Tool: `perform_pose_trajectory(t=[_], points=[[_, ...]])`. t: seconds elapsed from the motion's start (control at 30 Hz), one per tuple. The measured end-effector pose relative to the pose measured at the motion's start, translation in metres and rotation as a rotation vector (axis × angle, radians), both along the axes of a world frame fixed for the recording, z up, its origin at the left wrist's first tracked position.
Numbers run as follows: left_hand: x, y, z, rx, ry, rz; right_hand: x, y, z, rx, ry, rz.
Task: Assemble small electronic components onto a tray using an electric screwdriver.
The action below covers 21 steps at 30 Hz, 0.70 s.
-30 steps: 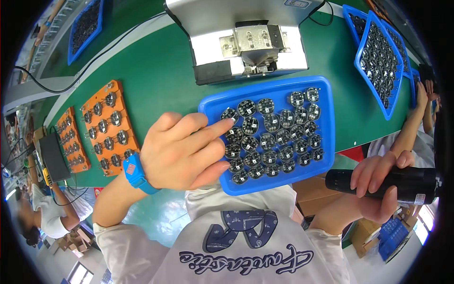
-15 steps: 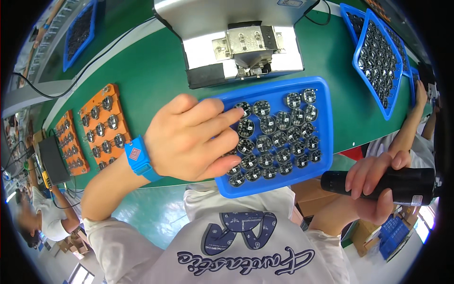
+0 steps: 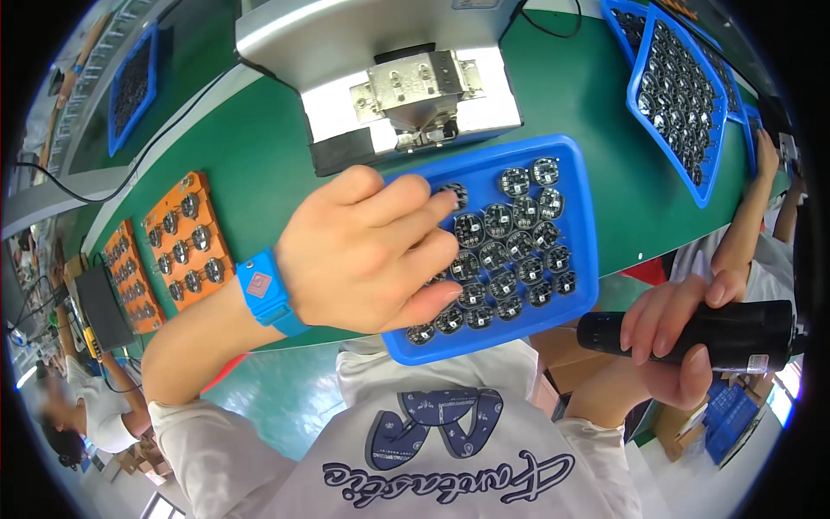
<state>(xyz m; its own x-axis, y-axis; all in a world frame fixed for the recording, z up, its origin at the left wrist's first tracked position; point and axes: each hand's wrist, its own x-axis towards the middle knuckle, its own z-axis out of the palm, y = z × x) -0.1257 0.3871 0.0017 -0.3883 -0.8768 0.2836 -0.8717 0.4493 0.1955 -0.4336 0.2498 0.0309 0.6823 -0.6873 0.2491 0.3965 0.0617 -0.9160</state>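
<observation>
A blue plastic tray (image 3: 577, 259) holds rows of small round black circuit boards (image 3: 498, 221) with short wire leads. My left hand (image 3: 367, 251), wearing a blue wrist strap (image 3: 264, 291), reaches over the tray's left part, palm down. Its fingers are bent but apart, the index fingertip at a round board (image 3: 455, 194) in the far row. Thumb and middle fingertip lie lower among the boards; the palm hides what is beneath it. On the right, my right hand (image 3: 670, 342) is wrapped around a black cylindrical tool (image 3: 735, 333), held level beside the tray.
A metal machine (image 3: 415, 91) stands just beyond the tray on the green table (image 3: 571, 78). Orange fixture plates (image 3: 188, 238) with round parts lie at left. More blue trays of boards (image 3: 679, 99) overlap at far right, near another person's arm (image 3: 743, 221).
My left hand has shifted slightly right across the tray, covering more boards on its left side. The right hand keeps its hold on the black tool. The whole view has shifted a little.
</observation>
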Motion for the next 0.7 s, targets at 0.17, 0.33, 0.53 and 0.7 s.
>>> perform_pose_trajectory(t=[0.17, 0.33, 0.53, 0.7], points=[[-0.001, -0.005, 0.008, -0.015, 0.044, -0.083, -0.002, -0.001, -0.001, 0.037, -0.051, 0.015], [-0.027, -0.032, 0.0, -0.044, 0.052, -0.062, -0.004, -0.001, -0.004, 0.062, -0.053, 0.004], [-0.027, -0.031, 0.008, 0.049, -0.03, -0.057, -0.008, 0.0, -0.004, 0.087, -0.08, -0.013], [-0.023, -0.029, 0.017, 0.069, 0.005, -0.041, -0.008, -0.003, -0.008, 0.105, -0.084, -0.032]])
